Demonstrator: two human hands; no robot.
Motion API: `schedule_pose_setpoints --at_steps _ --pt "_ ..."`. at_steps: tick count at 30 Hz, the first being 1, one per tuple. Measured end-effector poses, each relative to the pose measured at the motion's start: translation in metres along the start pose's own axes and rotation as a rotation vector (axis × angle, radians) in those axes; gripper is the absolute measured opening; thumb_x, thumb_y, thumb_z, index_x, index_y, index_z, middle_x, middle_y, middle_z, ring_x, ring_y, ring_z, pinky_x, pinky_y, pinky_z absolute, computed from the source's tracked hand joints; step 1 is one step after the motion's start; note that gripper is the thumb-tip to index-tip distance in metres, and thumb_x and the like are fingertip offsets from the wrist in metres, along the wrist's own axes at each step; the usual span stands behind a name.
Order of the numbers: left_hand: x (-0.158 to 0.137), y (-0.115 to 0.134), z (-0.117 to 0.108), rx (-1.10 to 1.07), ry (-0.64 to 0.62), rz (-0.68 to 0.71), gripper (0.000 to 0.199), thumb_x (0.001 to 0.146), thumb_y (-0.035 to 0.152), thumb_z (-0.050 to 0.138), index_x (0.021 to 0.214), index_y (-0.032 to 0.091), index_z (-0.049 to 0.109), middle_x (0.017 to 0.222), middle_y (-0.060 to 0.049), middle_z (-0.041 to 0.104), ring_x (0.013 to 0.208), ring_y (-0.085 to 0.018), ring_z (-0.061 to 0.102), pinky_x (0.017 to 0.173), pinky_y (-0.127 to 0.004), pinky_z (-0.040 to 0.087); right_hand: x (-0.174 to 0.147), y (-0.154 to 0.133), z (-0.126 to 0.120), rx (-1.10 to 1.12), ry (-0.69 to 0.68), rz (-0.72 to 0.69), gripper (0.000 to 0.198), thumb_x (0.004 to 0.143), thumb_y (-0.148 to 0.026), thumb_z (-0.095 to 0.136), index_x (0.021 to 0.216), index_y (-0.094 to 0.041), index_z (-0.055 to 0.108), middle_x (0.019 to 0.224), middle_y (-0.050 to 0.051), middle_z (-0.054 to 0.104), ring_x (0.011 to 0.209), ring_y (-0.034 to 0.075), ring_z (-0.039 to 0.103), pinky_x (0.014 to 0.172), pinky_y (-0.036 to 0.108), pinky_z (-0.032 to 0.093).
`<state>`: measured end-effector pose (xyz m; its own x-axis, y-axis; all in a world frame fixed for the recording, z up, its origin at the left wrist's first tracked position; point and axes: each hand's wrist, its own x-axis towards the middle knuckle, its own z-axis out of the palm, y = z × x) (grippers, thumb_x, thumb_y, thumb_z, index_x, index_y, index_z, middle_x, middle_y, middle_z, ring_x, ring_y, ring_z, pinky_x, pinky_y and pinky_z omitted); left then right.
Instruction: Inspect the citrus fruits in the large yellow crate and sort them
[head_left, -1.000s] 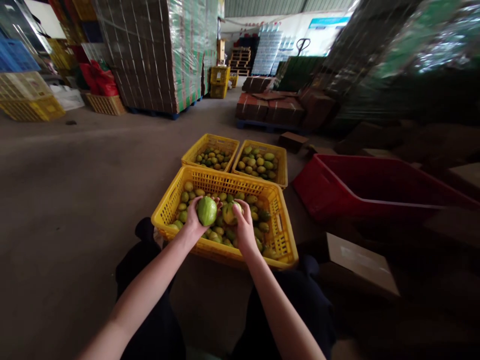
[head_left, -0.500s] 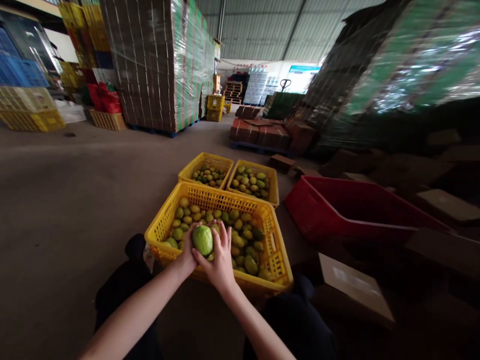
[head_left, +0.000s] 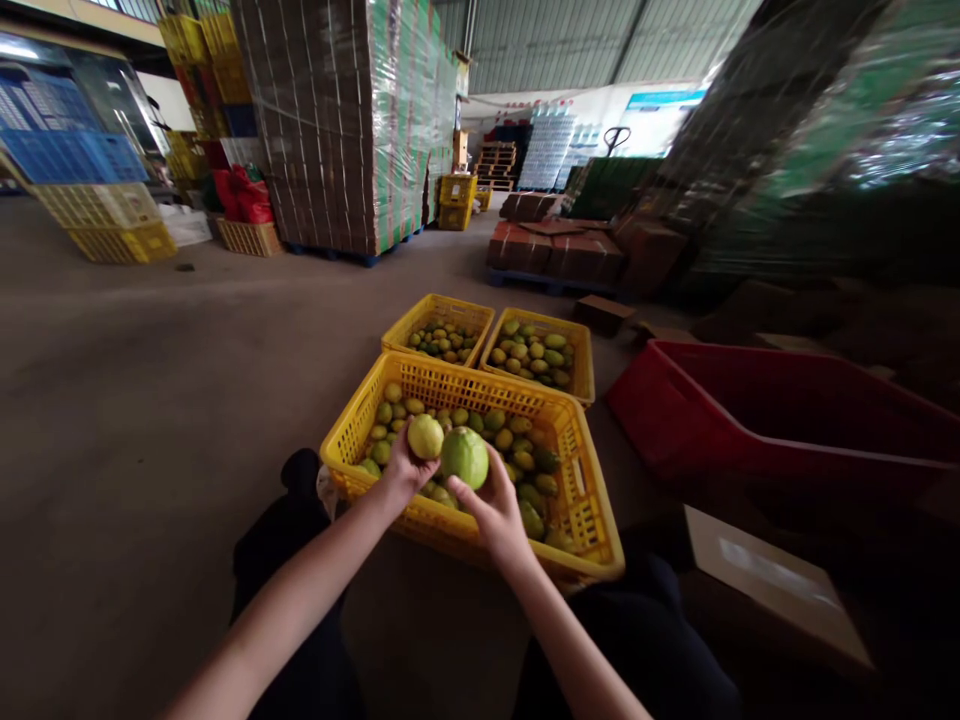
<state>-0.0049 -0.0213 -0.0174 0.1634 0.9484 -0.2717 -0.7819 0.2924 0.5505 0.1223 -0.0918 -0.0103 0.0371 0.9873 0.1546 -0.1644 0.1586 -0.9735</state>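
Note:
Over the near yellow crate (head_left: 598, 500), each of my hands holds a guava. My left hand (head_left: 405, 475) is closed on a small yellow-green guava (head_left: 426, 437). A larger, ribbed green guava (head_left: 465, 458) rests in my right hand (head_left: 499, 505), its thumb across the front and its fingers behind, partly hidden. The two fruits are side by side, very close together; whether they touch I cannot tell. Below them, many green and yellowish guavas (head_left: 531, 497) lie in the crate.
Two smaller yellow crates, left (head_left: 431, 302) and right (head_left: 587, 375), hold more fruit behind the near one. A red bin (head_left: 652, 420) and a cardboard box (head_left: 780, 580) stand at the right. Wrapped pallet stacks (head_left: 315, 130) rise behind.
My hands have moved apart a little, and a yellow-green guava now shows in my left hand. The green guava sits in my right hand alone. The view has turned slightly left.

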Motion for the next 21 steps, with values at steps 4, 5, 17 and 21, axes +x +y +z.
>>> schedule_pose_setpoints --at_steps 4,5,17,21 --pt "-0.002 0.025 0.015 -0.287 0.164 -0.054 0.025 0.091 0.023 0.042 0.092 0.019 0.066 0.071 -0.004 0.067 0.070 -0.017 0.068 0.066 -0.030 0.057 0.005 -0.017 -0.017 0.056 0.083 0.166 0.072 0.052 -0.035 0.090 0.114 -0.025 0.055 0.100 0.002 0.067 0.088 0.022 0.065 0.078 0.034 0.055" --pt "-0.004 0.028 0.018 -0.333 0.168 -0.057 0.024 0.090 0.023 0.043 0.090 0.019 0.067 0.070 -0.004 0.067 0.068 -0.017 0.068 0.064 -0.029 0.056 0.006 -0.019 -0.019 0.041 0.098 0.162 0.072 0.048 -0.033 0.091 0.111 -0.024 0.056 0.097 0.000 0.066 0.086 0.021 0.063 0.077 0.032 0.054" --pt "-0.005 0.001 0.037 0.002 -0.093 -0.086 0.022 0.076 0.030 0.057 0.074 0.012 0.069 0.073 -0.005 0.069 0.068 -0.017 0.066 0.057 -0.025 0.049 0.014 -0.020 -0.004 -0.145 0.136 -0.148 0.063 0.050 -0.039 0.090 0.097 -0.024 0.052 0.086 -0.001 0.061 0.078 0.018 0.059 0.070 0.030 0.052" --pt "-0.002 0.010 0.038 -0.102 -0.124 -0.068 0.018 0.077 0.027 0.055 0.067 0.014 0.062 0.067 -0.001 0.063 0.059 -0.013 0.061 0.057 -0.024 0.049 0.010 -0.022 -0.002 -0.137 0.026 -0.178 0.059 0.055 -0.038 0.089 0.099 -0.023 0.053 0.087 0.000 0.062 0.078 0.018 0.059 0.071 0.029 0.051"
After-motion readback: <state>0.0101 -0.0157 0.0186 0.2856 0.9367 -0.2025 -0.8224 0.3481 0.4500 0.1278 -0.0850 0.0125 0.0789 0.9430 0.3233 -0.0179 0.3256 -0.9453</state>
